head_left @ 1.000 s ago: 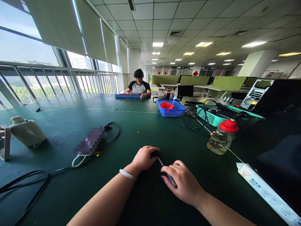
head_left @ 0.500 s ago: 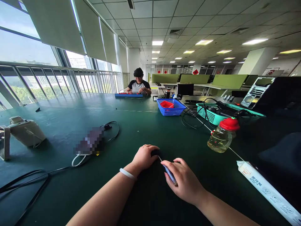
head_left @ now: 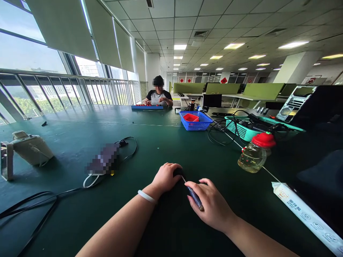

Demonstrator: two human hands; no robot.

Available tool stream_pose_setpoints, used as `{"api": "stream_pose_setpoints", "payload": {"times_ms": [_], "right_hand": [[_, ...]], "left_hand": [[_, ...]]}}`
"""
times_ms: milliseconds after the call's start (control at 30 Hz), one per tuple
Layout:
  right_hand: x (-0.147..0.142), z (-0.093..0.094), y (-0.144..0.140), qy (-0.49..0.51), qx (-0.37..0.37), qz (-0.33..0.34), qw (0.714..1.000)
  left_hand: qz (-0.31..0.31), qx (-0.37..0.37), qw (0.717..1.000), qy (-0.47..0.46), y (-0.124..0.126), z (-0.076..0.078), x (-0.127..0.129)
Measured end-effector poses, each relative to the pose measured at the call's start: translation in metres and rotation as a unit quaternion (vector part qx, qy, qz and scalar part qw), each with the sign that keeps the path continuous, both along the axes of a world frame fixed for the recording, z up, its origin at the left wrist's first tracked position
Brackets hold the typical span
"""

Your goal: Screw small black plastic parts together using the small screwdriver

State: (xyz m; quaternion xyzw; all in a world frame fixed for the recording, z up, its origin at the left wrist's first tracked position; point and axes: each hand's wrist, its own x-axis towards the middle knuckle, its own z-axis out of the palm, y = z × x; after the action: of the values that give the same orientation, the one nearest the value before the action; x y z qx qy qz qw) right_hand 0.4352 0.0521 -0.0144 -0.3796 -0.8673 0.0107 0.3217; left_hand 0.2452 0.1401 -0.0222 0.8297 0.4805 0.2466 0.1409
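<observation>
My left hand [head_left: 167, 177], with a white band [head_left: 146, 196] at the wrist, is curled over a small dark rounded object [head_left: 177, 172] on the table. Most of that object is hidden under the fingers, so its kind does not show. In my right hand [head_left: 210, 203] is a screwdriver [head_left: 195, 198], gripped by its dark bluish handle between thumb and fingers. Its thin metal shaft slants up and left, and the tip reaches the dark object beside my left fingers. Whether the tip sits in a screw cannot be seen.
On the dark green table [head_left: 112, 221] lie a blurred-out device [head_left: 103, 159] with cables, and a beige case [head_left: 32, 148]. To the right stand a red-lidded bottle [head_left: 253, 157], a long white box [head_left: 305, 216], a blue basket [head_left: 197, 125] and a teal basket [head_left: 241, 131]. A person [head_left: 158, 94] sits opposite.
The view has shifted very slightly. Both hands keep almost the same place and grip, with the screwdriver still against the dark object.
</observation>
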Motion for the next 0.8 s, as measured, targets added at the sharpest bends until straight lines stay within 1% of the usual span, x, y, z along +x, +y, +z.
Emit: {"api": "stream_pose_setpoints", "payload": {"times_ms": [200,467,800], "right_hand": [[0.0002,0.0001,-0.0005,-0.005,-0.003,-0.009,1.000],[-0.0005,-0.0009,-0.0002,0.002,0.008,-0.039,0.999],[-0.0020,0.0038,-0.0038,-0.010,0.044,-0.057,0.997]], "left_hand": [[0.002,-0.001,1.000,-0.010,0.0000,-0.0009,0.0002],[-0.005,0.003,1.000,-0.013,-0.0012,-0.0009,-0.0009],[0.001,0.000,1.000,-0.005,-0.0007,-0.0006,0.0001]]}}
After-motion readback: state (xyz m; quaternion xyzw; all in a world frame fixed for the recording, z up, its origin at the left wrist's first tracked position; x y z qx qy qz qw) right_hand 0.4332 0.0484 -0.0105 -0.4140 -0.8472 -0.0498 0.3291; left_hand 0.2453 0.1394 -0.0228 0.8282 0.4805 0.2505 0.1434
